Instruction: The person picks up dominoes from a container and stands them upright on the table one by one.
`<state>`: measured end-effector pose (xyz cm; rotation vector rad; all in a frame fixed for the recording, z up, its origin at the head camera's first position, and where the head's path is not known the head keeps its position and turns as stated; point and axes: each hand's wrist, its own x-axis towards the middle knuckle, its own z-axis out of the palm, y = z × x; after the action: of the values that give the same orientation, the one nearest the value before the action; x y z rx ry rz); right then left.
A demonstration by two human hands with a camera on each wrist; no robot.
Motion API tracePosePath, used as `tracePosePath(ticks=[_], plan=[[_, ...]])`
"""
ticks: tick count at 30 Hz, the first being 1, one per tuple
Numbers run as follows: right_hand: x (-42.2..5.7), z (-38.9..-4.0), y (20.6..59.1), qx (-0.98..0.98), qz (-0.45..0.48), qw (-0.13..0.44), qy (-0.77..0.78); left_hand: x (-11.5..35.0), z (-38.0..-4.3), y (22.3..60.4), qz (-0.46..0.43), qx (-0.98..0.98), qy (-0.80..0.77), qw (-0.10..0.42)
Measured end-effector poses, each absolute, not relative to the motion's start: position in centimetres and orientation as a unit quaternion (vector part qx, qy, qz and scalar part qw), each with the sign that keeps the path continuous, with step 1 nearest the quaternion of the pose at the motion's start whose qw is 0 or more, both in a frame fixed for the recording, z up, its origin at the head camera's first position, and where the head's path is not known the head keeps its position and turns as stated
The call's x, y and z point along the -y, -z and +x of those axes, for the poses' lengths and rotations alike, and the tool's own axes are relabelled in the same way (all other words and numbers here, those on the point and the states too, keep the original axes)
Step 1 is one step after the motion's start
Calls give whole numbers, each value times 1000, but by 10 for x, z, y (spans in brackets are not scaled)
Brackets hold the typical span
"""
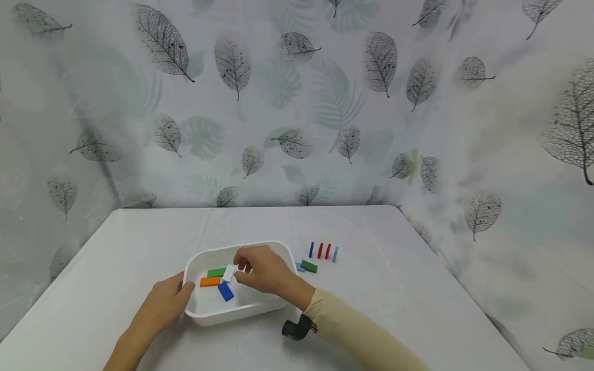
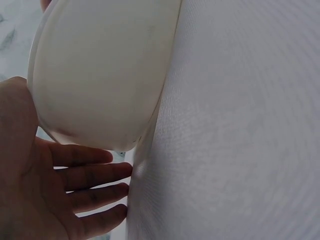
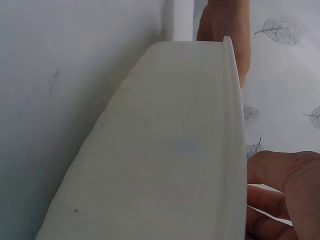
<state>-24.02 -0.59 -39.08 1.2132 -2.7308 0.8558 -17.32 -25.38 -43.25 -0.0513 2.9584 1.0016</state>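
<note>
A white plastic tub (image 1: 241, 309) stands on the table. My left hand (image 1: 166, 298) holds its left end, the thumb over the rim and the fingers outside the wall; in the left wrist view these fingers (image 2: 95, 175) look long and spread. Inside the tub lie a green domino (image 1: 216, 272), an orange domino (image 1: 210, 282), a blue domino (image 1: 226, 291) and a white domino (image 1: 228, 273). My right hand (image 1: 262, 265) is over the tub, its thumb and index tips parted right at the white domino's edge. The right wrist view mostly shows the tub's outer wall (image 3: 150, 140).
Right of the tub, a dark green domino (image 1: 309, 266) lies partly over a light blue one (image 1: 300, 267). Behind them a dark blue domino (image 1: 311, 250), two red dominoes (image 1: 324, 251) and a light blue domino (image 1: 335, 254) stand on edge. Leaf-patterned cloth surrounds the white table (image 1: 394, 299).
</note>
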Motion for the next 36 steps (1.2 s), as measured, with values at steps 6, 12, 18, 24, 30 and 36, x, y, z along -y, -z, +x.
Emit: tracePosePath(ticks=[6, 12, 18, 24, 30, 36], plan=[[25, -241, 394, 889, 382, -12, -252, 254, -174, 433, -20, -947, -321, 14], [40, -240, 400, 904, 375, -33, -205, 254, -173, 434, -15, -944, -328, 11], [49, -240, 408, 923, 341, -70, -161, 255, -174, 434, -10, -944, -331, 11], [57, -241, 415, 937, 319, -87, -116, 256, -174, 436, -7, -947, -320, 11], [64, -242, 421, 938, 327, -71, -87, 257, -175, 437, -5, -948, -318, 8], [66, -243, 424, 940, 326, -65, -79, 256, -174, 436, -3, -949, -317, 0]])
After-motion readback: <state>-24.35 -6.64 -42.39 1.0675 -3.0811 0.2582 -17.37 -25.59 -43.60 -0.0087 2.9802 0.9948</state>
